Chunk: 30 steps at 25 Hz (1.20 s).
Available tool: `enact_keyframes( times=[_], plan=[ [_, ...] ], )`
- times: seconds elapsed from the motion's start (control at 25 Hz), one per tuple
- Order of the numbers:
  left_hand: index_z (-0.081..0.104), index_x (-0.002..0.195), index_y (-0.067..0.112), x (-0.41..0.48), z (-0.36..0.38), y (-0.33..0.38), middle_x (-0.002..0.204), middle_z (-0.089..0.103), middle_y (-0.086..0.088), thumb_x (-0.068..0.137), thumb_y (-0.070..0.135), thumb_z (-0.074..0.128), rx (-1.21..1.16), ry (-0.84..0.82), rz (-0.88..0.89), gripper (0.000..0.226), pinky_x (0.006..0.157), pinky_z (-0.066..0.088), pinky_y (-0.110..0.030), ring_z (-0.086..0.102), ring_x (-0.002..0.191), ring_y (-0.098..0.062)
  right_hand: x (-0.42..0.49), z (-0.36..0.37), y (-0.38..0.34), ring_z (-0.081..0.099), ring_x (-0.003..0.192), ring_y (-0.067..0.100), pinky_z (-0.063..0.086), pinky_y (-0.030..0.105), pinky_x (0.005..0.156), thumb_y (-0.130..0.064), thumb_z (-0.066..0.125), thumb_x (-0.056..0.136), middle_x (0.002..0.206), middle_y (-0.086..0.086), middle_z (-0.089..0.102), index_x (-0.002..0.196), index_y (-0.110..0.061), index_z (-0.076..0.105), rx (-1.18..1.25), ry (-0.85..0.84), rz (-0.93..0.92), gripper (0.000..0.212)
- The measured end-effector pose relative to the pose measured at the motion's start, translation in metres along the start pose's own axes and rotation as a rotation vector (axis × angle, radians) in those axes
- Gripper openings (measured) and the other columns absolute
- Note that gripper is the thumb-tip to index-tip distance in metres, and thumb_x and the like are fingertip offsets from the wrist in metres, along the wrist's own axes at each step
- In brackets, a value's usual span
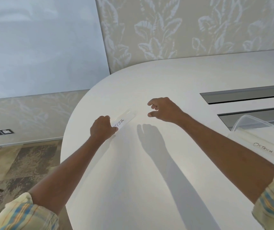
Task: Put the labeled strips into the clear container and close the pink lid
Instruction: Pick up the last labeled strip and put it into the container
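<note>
A white strip lettered "ZEBRA" (pixel 123 119) lies slanted on the white table (pixel 149 163), near its rounded left end. My left hand (pixel 102 127) pinches the strip's near end between thumb and fingers. To the right of the strip's far end hovers my right hand (pixel 162 109), fingers curled apart and holding nothing. The clear container (pixel 252 128) stands at the right edge of the view. A strip lettered "OSTRICH" (pixel 264 147) shows inside it, through its wall. No pink lid is in view.
Two dark rectangular slots (pixel 246 93) are set into the table behind the container. The table's curved edge (pixel 63 146) drops to a patterned floor on the left. A wall with a leaf pattern stands behind the table.
</note>
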State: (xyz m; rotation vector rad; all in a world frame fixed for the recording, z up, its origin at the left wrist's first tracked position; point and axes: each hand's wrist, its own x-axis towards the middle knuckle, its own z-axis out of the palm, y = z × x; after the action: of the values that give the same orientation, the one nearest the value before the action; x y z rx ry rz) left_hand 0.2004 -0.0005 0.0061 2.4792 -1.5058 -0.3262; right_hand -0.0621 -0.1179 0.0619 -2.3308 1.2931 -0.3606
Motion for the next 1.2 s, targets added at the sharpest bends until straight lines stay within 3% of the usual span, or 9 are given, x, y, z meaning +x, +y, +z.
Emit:
enact_keyframes(
  times=[0.28, 0.6, 0.88, 1.04, 1.2],
  plan=[
    [0.069, 0.105, 0.013, 0.005, 0.014, -0.018, 0.104, 0.067, -0.008, 0.081, 0.017, 0.074, -0.03, -0.026, 0.019, 0.026, 0.069, 0.047, -0.033, 0.063, 0.095, -0.031, 0.038, 0.041, -0.02, 0.061, 0.121, 0.02, 0.052, 0.043, 0.101, -0.032, 0.082, 0.087, 0.133, 0.002, 0.065, 0.138, -0.022, 0.063, -0.113, -0.084, -0.081, 0.055],
    [0.068, 0.092, 0.015, 0.005, 0.021, -0.023, 0.086, 0.069, -0.003, 0.075, 0.011, 0.071, -0.053, -0.009, 0.074, 0.017, 0.07, 0.055, -0.038, 0.064, 0.083, -0.033, 0.043, 0.062, -0.012, 0.057, 0.129, 0.022, 0.051, 0.043, 0.099, -0.025, 0.078, 0.09, 0.139, 0.002, 0.06, 0.142, -0.022, 0.06, -0.172, -0.101, -0.095, 0.055],
    [0.073, 0.123, 0.027, 0.002, 0.03, -0.01, 0.114, 0.076, 0.0, 0.079, 0.009, 0.073, -0.098, -0.02, 0.19, 0.047, 0.086, 0.057, -0.039, 0.07, 0.107, -0.03, 0.033, 0.065, 0.004, 0.052, 0.137, 0.023, 0.046, 0.038, 0.102, -0.026, 0.08, 0.086, 0.149, 0.002, 0.058, 0.151, -0.024, 0.054, -0.249, -0.193, -0.086, 0.07],
    [0.069, 0.135, 0.029, -0.001, 0.029, 0.002, 0.128, 0.074, 0.001, 0.085, 0.007, 0.068, -0.046, -0.002, 0.267, 0.055, 0.092, 0.056, -0.038, 0.068, 0.117, -0.028, 0.019, 0.064, 0.018, 0.06, 0.122, 0.024, 0.044, 0.031, 0.086, -0.019, 0.079, 0.086, 0.132, 0.003, 0.07, 0.135, -0.021, 0.069, -0.205, -0.161, -0.129, 0.05],
    [0.065, 0.141, 0.027, -0.005, 0.024, 0.014, 0.136, 0.071, 0.002, 0.088, 0.001, 0.062, -0.019, -0.001, 0.353, 0.059, 0.097, 0.055, -0.039, 0.066, 0.124, -0.024, 0.002, 0.056, 0.029, 0.062, 0.118, 0.024, 0.047, 0.033, 0.09, -0.015, 0.077, 0.086, 0.125, 0.002, 0.075, 0.127, -0.017, 0.074, -0.187, -0.112, -0.133, 0.041]
  ],
)
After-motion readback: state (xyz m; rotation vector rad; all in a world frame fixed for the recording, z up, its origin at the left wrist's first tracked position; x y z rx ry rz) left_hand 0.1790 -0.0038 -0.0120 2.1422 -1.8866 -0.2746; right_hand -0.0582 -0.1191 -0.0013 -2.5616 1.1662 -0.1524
